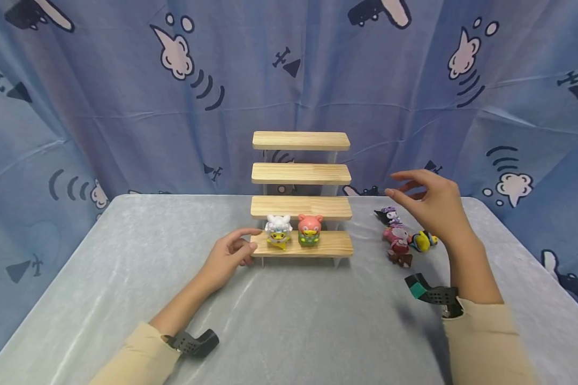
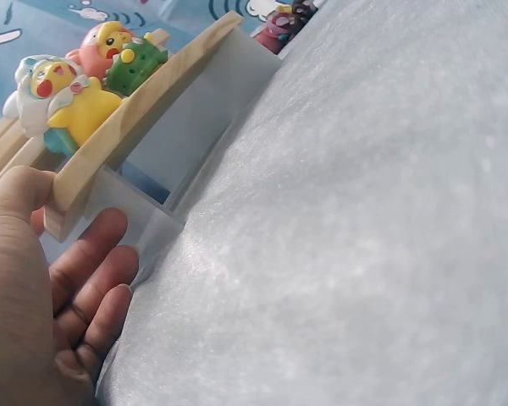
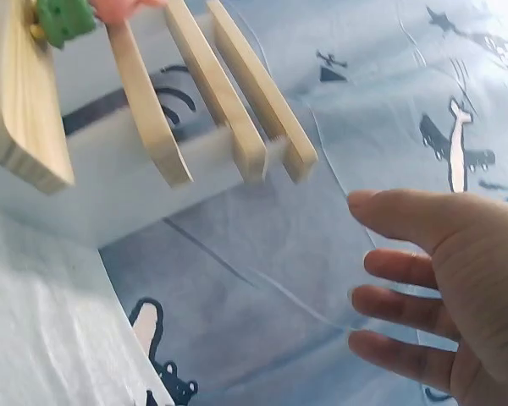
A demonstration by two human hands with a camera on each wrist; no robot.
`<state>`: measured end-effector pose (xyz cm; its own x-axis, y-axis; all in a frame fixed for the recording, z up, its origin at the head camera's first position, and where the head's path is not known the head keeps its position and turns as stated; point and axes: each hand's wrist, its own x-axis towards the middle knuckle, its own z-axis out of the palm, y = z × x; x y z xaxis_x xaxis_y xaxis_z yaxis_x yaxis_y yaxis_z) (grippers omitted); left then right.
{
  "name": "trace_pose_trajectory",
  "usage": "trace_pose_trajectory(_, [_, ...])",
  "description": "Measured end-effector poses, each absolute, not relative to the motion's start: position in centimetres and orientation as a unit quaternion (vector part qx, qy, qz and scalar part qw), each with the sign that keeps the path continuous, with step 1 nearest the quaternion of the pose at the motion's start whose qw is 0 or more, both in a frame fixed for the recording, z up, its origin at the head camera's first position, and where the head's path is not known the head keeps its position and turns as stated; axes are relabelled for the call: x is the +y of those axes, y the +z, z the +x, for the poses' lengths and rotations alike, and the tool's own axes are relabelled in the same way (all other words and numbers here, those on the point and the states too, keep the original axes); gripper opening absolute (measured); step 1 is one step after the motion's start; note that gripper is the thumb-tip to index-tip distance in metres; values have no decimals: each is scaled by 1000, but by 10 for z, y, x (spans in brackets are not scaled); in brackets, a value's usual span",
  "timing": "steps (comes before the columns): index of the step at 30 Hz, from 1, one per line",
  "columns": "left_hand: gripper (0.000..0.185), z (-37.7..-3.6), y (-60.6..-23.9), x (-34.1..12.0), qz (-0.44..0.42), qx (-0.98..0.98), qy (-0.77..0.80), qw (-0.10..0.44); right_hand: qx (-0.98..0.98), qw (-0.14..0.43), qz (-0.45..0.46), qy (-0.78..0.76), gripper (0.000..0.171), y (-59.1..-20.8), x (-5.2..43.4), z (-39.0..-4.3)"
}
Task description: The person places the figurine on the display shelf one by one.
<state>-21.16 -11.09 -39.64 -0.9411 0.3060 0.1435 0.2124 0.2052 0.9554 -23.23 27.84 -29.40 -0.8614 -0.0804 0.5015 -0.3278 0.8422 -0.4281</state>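
Note:
A stepped wooden display stand (image 1: 301,207) stands on the table. On its lowest step sit a yellow figurine (image 1: 278,233) with a white hood and a pink-headed figurine (image 1: 310,230) with a green body. My left hand (image 1: 230,253) holds the left end of that lowest step (image 2: 144,127) between thumb and index finger, the other fingers loosely bent below. My right hand (image 1: 431,203) is in the air to the right of the stand, fingers apart and holding nothing. Below and beside it lies a small group of figurines (image 1: 397,237).
In that group a yellow and blue figurine (image 1: 421,241) lies nearest my right wrist. Three upper steps, the highest step (image 1: 301,140) among them, bear no figurines. A grey-white cloth (image 1: 289,321) covers the table, and a blue patterned curtain (image 1: 250,80) hangs behind.

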Motion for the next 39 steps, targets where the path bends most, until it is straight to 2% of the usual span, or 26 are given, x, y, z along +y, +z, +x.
trace_pose_trajectory(10, [31,-211,-395,-113,165,776,607,34,-956,162,58,238,48,-303,303,-238])
trace_pose_trajectory(21, [31,-213,-394,-112,174,779,602,31,-968,59,-19,242,59,-337,331,-254])
trace_pose_trajectory(30, [31,-212,-396,-112,169,778,604,40,-967,59,-57,242,58,-358,351,-253])
trace_pose_trajectory(39, [31,-213,-398,-111,164,779,604,41,-949,49,-76,302,65,-375,370,-249])
